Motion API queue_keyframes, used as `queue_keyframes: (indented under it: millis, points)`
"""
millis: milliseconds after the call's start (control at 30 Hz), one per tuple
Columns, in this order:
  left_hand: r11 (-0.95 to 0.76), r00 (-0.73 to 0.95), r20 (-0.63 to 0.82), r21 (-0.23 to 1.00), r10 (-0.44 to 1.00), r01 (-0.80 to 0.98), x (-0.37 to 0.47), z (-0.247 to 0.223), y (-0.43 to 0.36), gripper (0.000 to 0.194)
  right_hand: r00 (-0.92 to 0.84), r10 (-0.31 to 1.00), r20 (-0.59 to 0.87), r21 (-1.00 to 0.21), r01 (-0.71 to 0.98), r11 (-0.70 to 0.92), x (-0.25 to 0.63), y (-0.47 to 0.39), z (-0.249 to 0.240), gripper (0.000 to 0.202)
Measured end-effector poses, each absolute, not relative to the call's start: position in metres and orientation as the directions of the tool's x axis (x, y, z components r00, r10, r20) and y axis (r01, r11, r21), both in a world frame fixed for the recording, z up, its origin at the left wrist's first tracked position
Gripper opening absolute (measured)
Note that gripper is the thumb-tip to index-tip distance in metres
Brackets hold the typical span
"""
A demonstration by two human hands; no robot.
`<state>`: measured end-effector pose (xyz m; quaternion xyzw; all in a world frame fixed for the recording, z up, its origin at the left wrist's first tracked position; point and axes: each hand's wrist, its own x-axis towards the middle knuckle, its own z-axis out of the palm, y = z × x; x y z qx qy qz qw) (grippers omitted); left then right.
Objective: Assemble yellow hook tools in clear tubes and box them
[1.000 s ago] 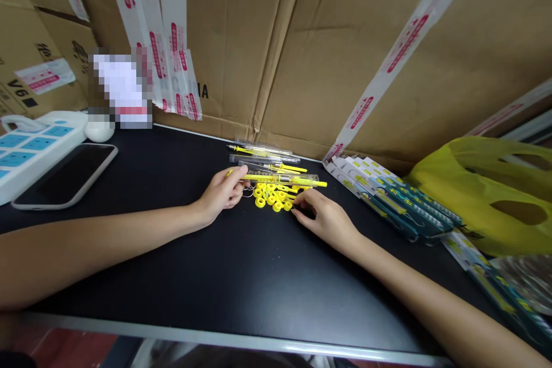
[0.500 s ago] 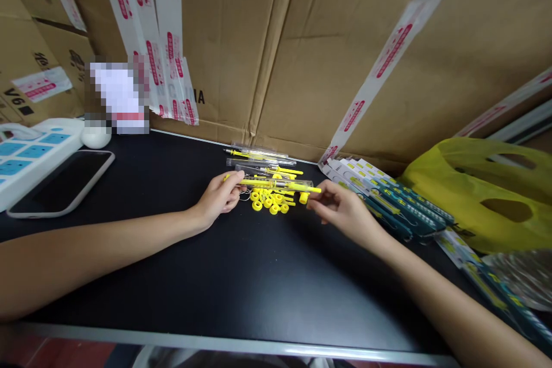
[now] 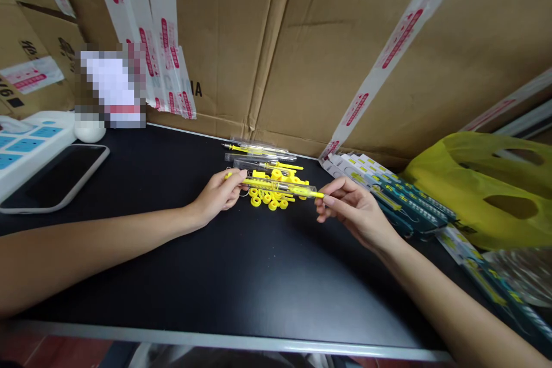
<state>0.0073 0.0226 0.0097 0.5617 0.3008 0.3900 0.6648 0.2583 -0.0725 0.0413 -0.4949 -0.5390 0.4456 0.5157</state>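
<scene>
My left hand [image 3: 224,191] is closed around the left end of a clear plastic tube [image 3: 280,186] with a yellow rod and some metal parts inside it. From the tube's right end sticks the tip of the yellow rod [image 3: 319,195], pinched between thumb and finger of my right hand [image 3: 351,207]. Below and behind the tube lies a pile of small yellow rings [image 3: 272,205] and short yellow sticks on the black table. Several more clear tubes with yellow rods [image 3: 263,151] rest just beyond the pile.
Printed slim boxes [image 3: 392,195] lie in a row at the right, beside a yellow plastic bag [image 3: 457,184]. A phone [image 3: 56,178] and a white power strip [image 3: 38,138] are on the left. Large cardboard [image 3: 345,52] stands along the table's back edge.
My right hand has closed its thumb and finger on the rod's right tip, where it was just beneath it before. The tube has tilted slightly down at the right.
</scene>
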Motion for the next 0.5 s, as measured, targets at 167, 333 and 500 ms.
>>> queue_keyframes:
  millis: [167, 333, 500]
  points:
    - [0.031, 0.542, 0.062, 0.987, 0.838, -0.16, 0.0074, 0.0109, 0.0215, 0.028, 0.011, 0.982, 0.186, -0.964, 0.195, 0.18, 0.2548, -0.0752, 0.042, 0.023]
    - [0.02, 0.585, 0.062, 0.991, 0.808, -0.133, 0.0082, 0.0122, 0.0209, 0.027, -0.019, 0.976, 0.217, -0.935, 0.283, 0.213, 0.2515, -0.0776, 0.0396, 0.022]
    - [0.009, 0.611, 0.064, 0.993, 0.789, -0.116, 0.0075, 0.0118, 0.0208, 0.028, -0.022, 0.982, 0.189, -0.948, 0.256, 0.189, 0.2502, -0.077, 0.0371, 0.025]
